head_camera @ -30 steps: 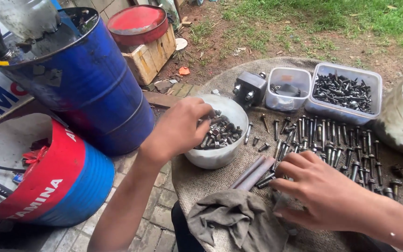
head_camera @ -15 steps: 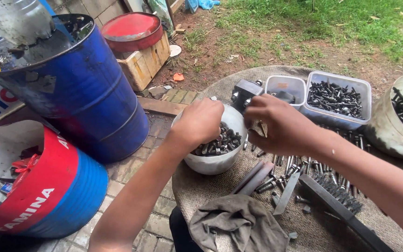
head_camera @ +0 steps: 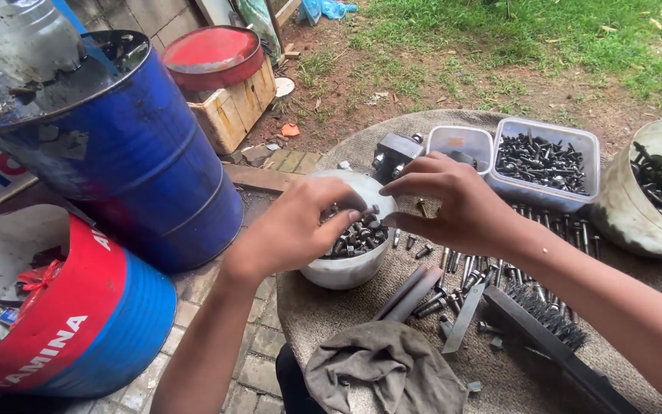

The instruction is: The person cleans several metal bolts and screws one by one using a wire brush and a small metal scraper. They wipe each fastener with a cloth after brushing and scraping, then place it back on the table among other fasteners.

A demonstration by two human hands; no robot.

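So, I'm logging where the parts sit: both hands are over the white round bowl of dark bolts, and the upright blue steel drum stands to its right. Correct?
Not quite. In the head view the upright blue steel drum stands to the left of the white round bowl of dark bolts, not its right. Both hands, left and right, are indeed over that bowl.

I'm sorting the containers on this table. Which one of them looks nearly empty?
The small clear rectangular tub, left of the larger clear tub. It shows almost nothing inside, while that tub and both round bowls hold dark bolts.
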